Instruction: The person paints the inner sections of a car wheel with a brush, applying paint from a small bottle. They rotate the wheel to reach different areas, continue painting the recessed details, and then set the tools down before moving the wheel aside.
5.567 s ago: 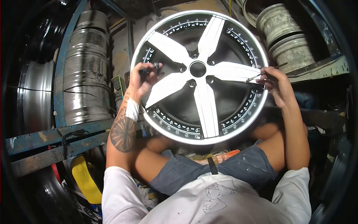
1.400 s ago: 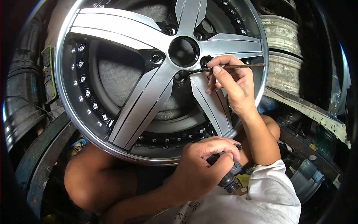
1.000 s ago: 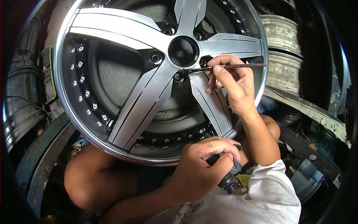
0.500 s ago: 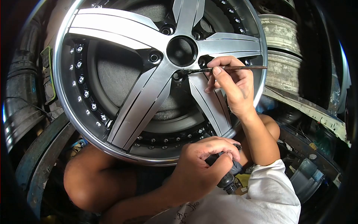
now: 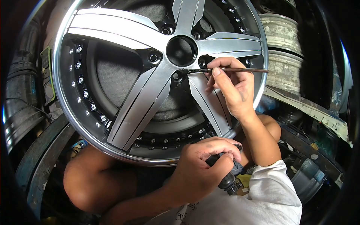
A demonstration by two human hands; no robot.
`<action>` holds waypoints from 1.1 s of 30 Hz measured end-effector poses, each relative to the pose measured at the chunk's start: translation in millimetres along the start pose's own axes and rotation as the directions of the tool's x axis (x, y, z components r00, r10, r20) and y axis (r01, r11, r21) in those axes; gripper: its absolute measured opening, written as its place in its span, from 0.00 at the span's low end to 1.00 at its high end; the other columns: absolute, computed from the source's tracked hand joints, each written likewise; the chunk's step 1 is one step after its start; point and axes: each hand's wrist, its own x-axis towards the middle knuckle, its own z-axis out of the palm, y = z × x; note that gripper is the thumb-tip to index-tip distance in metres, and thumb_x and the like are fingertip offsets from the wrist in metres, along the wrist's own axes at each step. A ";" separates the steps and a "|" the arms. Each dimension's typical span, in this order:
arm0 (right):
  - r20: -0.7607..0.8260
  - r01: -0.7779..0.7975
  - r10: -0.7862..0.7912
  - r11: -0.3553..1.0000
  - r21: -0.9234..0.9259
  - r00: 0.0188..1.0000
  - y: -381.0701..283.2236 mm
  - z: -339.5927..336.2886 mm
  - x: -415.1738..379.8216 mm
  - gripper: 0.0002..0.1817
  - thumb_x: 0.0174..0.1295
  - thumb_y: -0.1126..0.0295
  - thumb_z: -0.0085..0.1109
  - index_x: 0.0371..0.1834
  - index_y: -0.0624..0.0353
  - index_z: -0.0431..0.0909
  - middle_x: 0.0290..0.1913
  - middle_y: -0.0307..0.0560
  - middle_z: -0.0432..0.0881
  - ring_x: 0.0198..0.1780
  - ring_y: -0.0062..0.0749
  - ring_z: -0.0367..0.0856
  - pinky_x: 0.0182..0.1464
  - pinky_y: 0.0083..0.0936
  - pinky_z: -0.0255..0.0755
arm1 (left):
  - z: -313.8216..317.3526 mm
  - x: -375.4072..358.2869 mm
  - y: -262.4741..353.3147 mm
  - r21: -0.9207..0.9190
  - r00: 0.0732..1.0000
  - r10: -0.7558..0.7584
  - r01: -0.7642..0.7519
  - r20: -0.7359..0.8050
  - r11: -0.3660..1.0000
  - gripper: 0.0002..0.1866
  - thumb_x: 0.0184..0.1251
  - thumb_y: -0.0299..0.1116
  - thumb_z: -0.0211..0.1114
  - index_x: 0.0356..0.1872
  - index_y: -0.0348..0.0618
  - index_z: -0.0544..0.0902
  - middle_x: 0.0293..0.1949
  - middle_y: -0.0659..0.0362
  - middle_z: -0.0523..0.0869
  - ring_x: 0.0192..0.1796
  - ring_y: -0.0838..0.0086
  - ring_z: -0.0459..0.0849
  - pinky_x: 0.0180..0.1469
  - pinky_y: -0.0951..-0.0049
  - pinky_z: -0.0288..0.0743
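Observation:
A large silver-and-black alloy wheel (image 5: pixel 152 88) leans in front of me, over my bent legs. My right hand (image 5: pixel 234 88) pinches a thin paintbrush (image 5: pixel 249 70) between thumb and fingers, with the handle pointing right. Its dark, wet-looking tip meets the edge of a black lug hole (image 5: pixel 177 77) just below the centre bore (image 5: pixel 181 51). Lower down, near the wheel's bottom rim, my left hand (image 5: pixel 204 161) is closed around a black object (image 5: pixel 227 183) with a ribbed end. Most of that object is hidden by the fingers, so I cannot tell its kind.
Stacked, scuffed wheel rims (image 5: pixel 281 67) stand at the right, behind a paint-flecked ledge (image 5: pixel 307 108). Dark cylindrical parts (image 5: pixel 22 97) crowd the left side, above a curved metal piece (image 5: pixel 41 150). Small bolts (image 5: pixel 85 94) line the wheel's inner lip.
The view has shifted very slightly. The brush tip stays at the lug hole edge, and the brush tilts a little, its handle end slightly lower. My left hand holds still.

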 end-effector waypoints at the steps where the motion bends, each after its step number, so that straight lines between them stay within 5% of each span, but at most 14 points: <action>1: 0.000 -0.002 0.002 1.000 0.001 1.000 -0.3 -0.2 -0.4 0.11 0.67 0.71 0.60 0.46 0.68 0.81 0.34 0.42 0.82 0.31 0.18 0.78 0.34 0.16 0.75 | -0.1 0.1 -0.3 -0.001 1.000 0.006 -0.006 0.001 1.000 0.10 0.65 0.21 0.55 0.36 0.34 0.87 0.39 0.52 0.89 0.56 0.68 0.84 0.56 0.72 0.73; 29: 0.032 0.033 -0.033 0.999 -0.018 0.999 1.8 -0.6 -0.4 0.11 0.68 0.71 0.60 0.47 0.67 0.80 0.33 0.39 0.81 0.31 0.16 0.77 0.34 0.14 0.73 | 0.3 0.1 2.7 -0.028 1.000 -0.020 0.020 0.010 0.999 0.10 0.65 0.20 0.55 0.36 0.33 0.86 0.39 0.52 0.89 0.57 0.67 0.84 0.60 0.69 0.73; 33: 0.043 0.036 -0.035 0.999 -0.040 0.998 1.9 -0.9 0.1 0.11 0.69 0.71 0.59 0.47 0.69 0.79 0.34 0.46 0.82 0.31 0.21 0.80 0.33 0.20 0.77 | -0.2 0.5 2.1 -0.023 1.000 -0.004 0.004 0.016 1.000 0.10 0.64 0.21 0.55 0.36 0.33 0.86 0.39 0.52 0.89 0.57 0.67 0.84 0.60 0.70 0.73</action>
